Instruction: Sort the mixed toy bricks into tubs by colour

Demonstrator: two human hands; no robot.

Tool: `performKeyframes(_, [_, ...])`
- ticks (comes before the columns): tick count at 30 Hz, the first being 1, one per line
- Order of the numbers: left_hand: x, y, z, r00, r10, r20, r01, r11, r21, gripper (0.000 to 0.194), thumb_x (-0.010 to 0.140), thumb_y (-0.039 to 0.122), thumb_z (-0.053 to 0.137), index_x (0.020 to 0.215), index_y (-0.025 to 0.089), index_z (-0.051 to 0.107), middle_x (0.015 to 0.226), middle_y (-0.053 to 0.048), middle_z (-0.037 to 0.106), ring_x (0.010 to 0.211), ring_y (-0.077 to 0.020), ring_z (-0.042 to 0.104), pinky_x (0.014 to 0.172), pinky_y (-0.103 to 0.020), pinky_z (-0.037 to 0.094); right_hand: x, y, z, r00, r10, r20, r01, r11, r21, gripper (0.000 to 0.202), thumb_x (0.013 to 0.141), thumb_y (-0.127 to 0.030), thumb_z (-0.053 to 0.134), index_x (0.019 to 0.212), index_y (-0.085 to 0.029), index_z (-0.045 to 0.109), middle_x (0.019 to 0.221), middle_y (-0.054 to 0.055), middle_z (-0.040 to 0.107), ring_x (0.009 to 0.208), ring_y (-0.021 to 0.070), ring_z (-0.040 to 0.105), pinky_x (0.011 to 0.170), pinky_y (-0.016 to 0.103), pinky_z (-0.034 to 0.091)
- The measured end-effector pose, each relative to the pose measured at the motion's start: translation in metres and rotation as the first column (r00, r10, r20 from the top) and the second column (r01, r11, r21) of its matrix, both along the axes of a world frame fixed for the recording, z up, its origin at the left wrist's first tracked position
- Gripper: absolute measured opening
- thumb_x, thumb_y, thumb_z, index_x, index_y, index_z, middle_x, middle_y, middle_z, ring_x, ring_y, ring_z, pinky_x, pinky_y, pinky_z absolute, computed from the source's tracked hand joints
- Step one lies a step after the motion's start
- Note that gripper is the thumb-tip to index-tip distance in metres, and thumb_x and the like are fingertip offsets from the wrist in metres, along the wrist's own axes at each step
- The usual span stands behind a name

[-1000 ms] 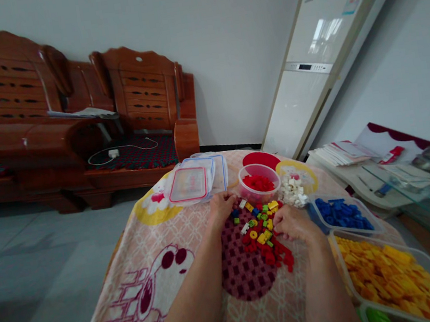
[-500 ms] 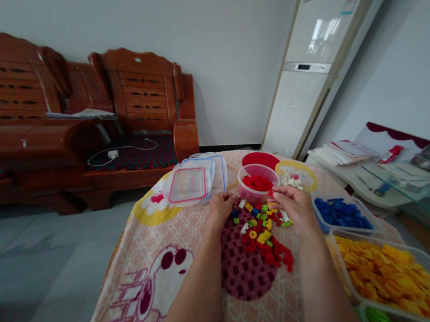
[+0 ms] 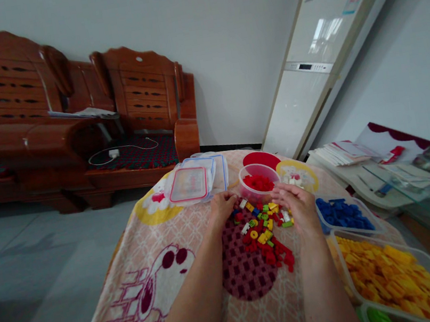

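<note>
My left hand (image 3: 223,206) is at the upper left edge of a mixed pile of toy building blocks (image 3: 264,224), its fingers curled inward. Whatever they may hold is too small to make out. On the other side, my right hand (image 3: 297,201) hovers at the pile's upper right, beside the round clear tub (image 3: 258,195). Its fingers are loosely apart, and no block shows in them. Red blocks (image 3: 257,182) lie inside the tub. Red pieces gather at the pile's near end, with yellow, green, white and blue ones farther up.
Clear lids (image 3: 188,184) are stacked at the back left, and a red lid (image 3: 261,160) lies behind the tub. White pieces (image 3: 294,181) sit beyond my right hand. Boxes of blue blocks (image 3: 344,214), yellow blocks (image 3: 391,272) and green blocks (image 3: 378,318) line the right side.
The red block that showed at my right fingertips is no longer seen there, and those fingers have loosened. My left hand stays almost where it was by the pile.
</note>
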State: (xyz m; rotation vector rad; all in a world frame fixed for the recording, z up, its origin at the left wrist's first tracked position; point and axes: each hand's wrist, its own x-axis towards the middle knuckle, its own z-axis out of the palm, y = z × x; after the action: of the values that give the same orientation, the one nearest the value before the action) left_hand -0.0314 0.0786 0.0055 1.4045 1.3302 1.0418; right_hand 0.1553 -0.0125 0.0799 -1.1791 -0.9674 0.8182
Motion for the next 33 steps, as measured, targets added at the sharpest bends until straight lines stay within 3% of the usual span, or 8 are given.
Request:
performKeyframes(4, [-0.003, 0.000, 0.001, 1.000, -0.024, -0.006, 0.024, 1.000, 0.010, 0.016, 0.077, 0.023, 0.057, 0.077, 0.014, 0.070, 0.058, 0.000, 0.066, 0.052, -0.0114, 0.060, 0.050, -0.020, 0.044, -0.002, 0.000, -0.003, 0.991, 0.061, 0.116, -0.048, 0.993, -0.107, 0.032, 0.071, -0.038, 0.068, 0.090, -0.012, 0.069, 0.076, 0.007, 0.071, 0.059, 0.0161, 0.067, 0.051, 0.025, 0.055])
performKeyframes(8, [-0.017, -0.002, 0.010, 0.966, -0.253, -0.055, 0.257, 0.963, 0.080, 0.021, 0.068, 0.023, 0.066, 0.086, 0.015, 0.074, 0.072, -0.002, 0.073, 0.065, -0.0138, 0.064, 0.062, -0.022, 0.048, -0.006, 0.001, -0.005, 0.978, 0.115, 0.173, -0.080, 0.977, -0.196, 0.034, 0.070, -0.039, 0.066, 0.089, -0.012, 0.068, 0.071, 0.006, 0.070, 0.053, 0.0139, 0.064, 0.043, 0.021, 0.049])
performKeyframes(12, [-0.026, -0.006, 0.020, 0.883, -0.435, -0.179, 0.445, 0.895, 0.019, 0.022, 0.061, 0.021, 0.071, 0.081, 0.014, 0.075, 0.077, -0.002, 0.074, 0.069, -0.0145, 0.064, 0.066, -0.022, 0.047, -0.006, 0.000, -0.005, 0.971, 0.146, 0.187, -0.102, 0.968, -0.228, 0.035, 0.070, -0.042, 0.065, 0.089, -0.012, 0.068, 0.071, 0.005, 0.069, 0.053, 0.0128, 0.063, 0.044, 0.020, 0.048])
performKeyframes(19, [-0.021, -0.009, 0.028, 0.764, -0.515, -0.389, 0.579, 0.813, 0.060, 0.022, 0.062, 0.024, 0.073, 0.082, 0.017, 0.077, 0.081, 0.000, 0.074, 0.070, -0.0130, 0.060, 0.065, -0.021, 0.042, -0.006, -0.001, -0.007, 0.964, 0.173, 0.205, -0.119, 0.961, -0.249, 0.038, 0.072, -0.044, 0.065, 0.093, -0.012, 0.068, 0.072, 0.005, 0.069, 0.053, 0.0137, 0.063, 0.044, 0.022, 0.048])
performKeyframes(23, [-0.018, -0.011, 0.031, 0.714, -0.495, -0.496, 0.583, 0.812, 0.030, 0.017, 0.061, 0.024, 0.074, 0.076, 0.018, 0.077, 0.074, 0.001, 0.072, 0.068, -0.0121, 0.059, 0.061, -0.020, 0.040, -0.007, 0.000, -0.008, 0.957, 0.191, 0.220, -0.128, 0.954, -0.270, 0.037, 0.072, -0.043, 0.064, 0.092, -0.013, 0.068, 0.071, 0.005, 0.069, 0.053, 0.0136, 0.063, 0.044, 0.021, 0.048])
performKeyframes(26, [-0.016, -0.013, 0.036, 0.766, -0.457, -0.453, 0.541, 0.838, 0.070, 0.014, 0.064, 0.023, 0.071, 0.076, 0.016, 0.076, 0.071, 0.000, 0.070, 0.063, -0.0111, 0.057, 0.059, -0.020, 0.040, -0.009, 0.000, -0.008, 0.950, 0.214, 0.229, -0.140, 0.943, -0.301, 0.036, 0.071, -0.041, 0.065, 0.093, -0.012, 0.068, 0.070, 0.005, 0.069, 0.053, 0.0139, 0.063, 0.045, 0.022, 0.047])
performKeyframes(30, [-0.008, -0.017, 0.047, 0.887, -0.363, -0.286, 0.436, 0.861, 0.260, 0.018, 0.068, 0.024, 0.071, 0.081, 0.013, 0.075, 0.072, -0.001, 0.069, 0.063, -0.0101, 0.056, 0.060, -0.019, 0.041, -0.014, 0.000, -0.006, 0.939, 0.259, 0.229, -0.181, 0.933, -0.311, 0.038, 0.069, -0.042, 0.068, 0.094, -0.013, 0.070, 0.070, 0.005, 0.070, 0.056, 0.0165, 0.065, 0.047, 0.025, 0.050])
performKeyframes(33, [0.004, -0.022, 0.050, 0.891, -0.426, -0.154, 0.453, 0.832, 0.321, 0.020, 0.071, 0.024, 0.069, 0.086, 0.011, 0.073, 0.071, -0.001, 0.068, 0.060, -0.0092, 0.056, 0.057, -0.019, 0.042, -0.019, -0.001, -0.004, 0.934, 0.284, 0.216, -0.215, 0.931, -0.296, 0.041, 0.071, -0.045, 0.068, 0.098, -0.014, 0.070, 0.075, 0.006, 0.072, 0.057, 0.0186, 0.066, 0.047, 0.027, 0.051])
